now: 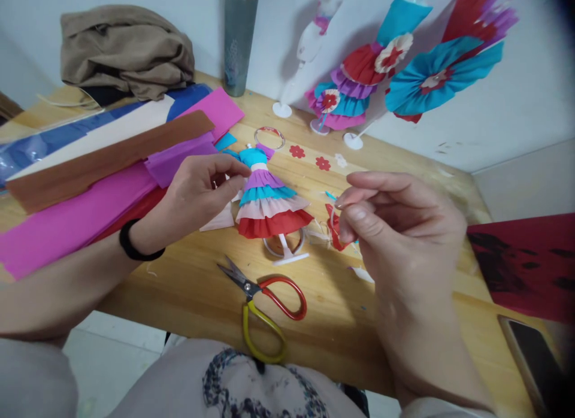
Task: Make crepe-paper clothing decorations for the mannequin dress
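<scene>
A small crepe-paper dress on a white stand has a blue top, a pale waistband and ruffles in purple, blue, pale pink and red. My left hand, with a black band at the wrist, pinches at the left edge of its waist. Thumb and forefinger hide what lies between them. My right hand is raised to the right of the dress, its fingertips closed on a thin whitish strip. Scissors with one red and one yellow handle lie in front of the dress, blades apart.
Coloured paper sheets are stacked at left, below a brown cloth. A flask and finished paper dresses stand along the wall. Red paper flowers and scraps lie behind my right hand. A phone is at right.
</scene>
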`<state>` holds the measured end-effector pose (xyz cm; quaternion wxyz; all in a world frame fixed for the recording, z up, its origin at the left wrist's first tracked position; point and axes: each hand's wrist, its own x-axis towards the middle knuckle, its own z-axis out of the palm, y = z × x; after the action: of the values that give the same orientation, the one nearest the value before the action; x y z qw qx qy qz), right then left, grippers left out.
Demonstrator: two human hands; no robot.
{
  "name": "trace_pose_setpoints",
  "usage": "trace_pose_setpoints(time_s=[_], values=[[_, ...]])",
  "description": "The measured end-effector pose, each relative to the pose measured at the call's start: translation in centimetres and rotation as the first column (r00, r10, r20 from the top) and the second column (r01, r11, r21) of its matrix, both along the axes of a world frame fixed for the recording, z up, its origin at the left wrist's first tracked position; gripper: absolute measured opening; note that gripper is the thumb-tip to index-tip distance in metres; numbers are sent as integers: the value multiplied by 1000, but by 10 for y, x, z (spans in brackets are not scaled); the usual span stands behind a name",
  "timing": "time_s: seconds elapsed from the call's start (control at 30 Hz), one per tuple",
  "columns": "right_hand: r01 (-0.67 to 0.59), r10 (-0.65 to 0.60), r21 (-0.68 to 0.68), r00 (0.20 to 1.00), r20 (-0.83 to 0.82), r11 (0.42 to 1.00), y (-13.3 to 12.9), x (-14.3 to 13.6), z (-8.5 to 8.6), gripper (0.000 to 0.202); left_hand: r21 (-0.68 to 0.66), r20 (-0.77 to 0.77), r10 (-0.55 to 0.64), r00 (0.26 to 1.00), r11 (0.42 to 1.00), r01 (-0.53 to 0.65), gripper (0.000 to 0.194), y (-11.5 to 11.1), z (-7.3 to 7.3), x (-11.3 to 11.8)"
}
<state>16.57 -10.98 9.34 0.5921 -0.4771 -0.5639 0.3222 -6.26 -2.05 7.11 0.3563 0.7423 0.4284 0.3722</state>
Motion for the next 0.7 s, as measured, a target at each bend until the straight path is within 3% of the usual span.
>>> trace_pose_setpoints(time_s=[0.17, 0.33, 0.57, 0.7], values=[[-58, 35, 78, 965, 260, 995, -9, -17, -6, 48, 54, -231, -53, 972, 996, 67, 15, -5, 3, -9], [-189, 176, 5, 920, 349, 982, -8, -34, -19, 50, -1, -275, -48, 960, 999, 50, 13, -22, -10, -20], [-196, -2, 175, 660, 751, 965, -12, -52, -34, 48, -117, -233, -123, 965, 988, 98, 14, -41, -33, -20], [-153, -39, 169, 616, 787, 974, -11, -57, -37, 47, -167, -180, -131, 975, 981, 101, 14, -45, -39, -17]])
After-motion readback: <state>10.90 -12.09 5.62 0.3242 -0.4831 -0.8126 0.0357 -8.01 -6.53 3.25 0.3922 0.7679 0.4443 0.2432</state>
